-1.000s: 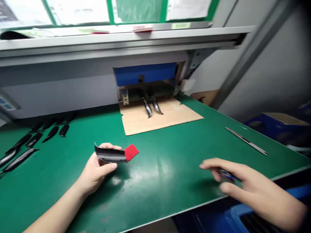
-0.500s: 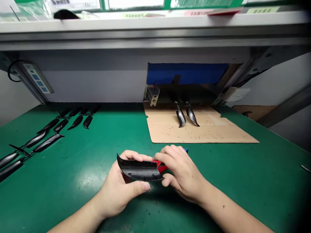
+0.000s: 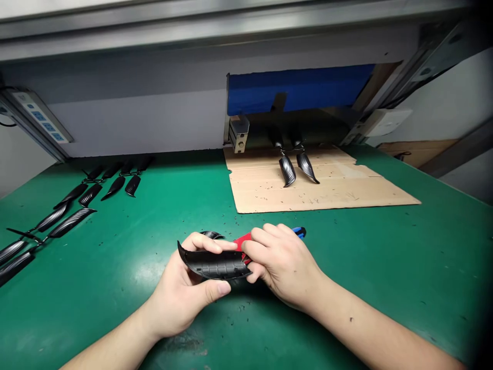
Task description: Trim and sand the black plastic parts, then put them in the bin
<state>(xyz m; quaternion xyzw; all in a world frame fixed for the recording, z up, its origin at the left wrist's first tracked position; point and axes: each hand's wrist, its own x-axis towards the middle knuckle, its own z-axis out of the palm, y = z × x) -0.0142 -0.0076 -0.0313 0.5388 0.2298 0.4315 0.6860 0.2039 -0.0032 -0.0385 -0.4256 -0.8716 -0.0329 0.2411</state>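
Observation:
My left hand (image 3: 185,288) is closed around a curved black plastic shell part (image 3: 215,264). Its hollow, ribbed inside faces me, and a pointed tip curls up at the left end. Behind my left fingers shows another black curved piece (image 3: 212,235); whether the two are joined cannot be made out. My right hand (image 3: 281,262) grips a red-and-blue hand tool (image 3: 242,239) against the shell's right end. The blue, black-tipped end of the tool sticks out past my knuckles, while its working end is mostly hidden by my fingers.
Several black moulded parts (image 3: 73,221) on runners lie at the left of the green table (image 3: 154,226). More hang by a metal bracket (image 3: 239,134), over a cardboard sheet (image 3: 269,200). A power strip (image 3: 42,117) is mounted at the left; a shelf beam (image 3: 192,36) crosses above.
The view has tilted down slightly. My right hand has turned a little with the tool, showing more of its blue end. The shell stays in my left hand.

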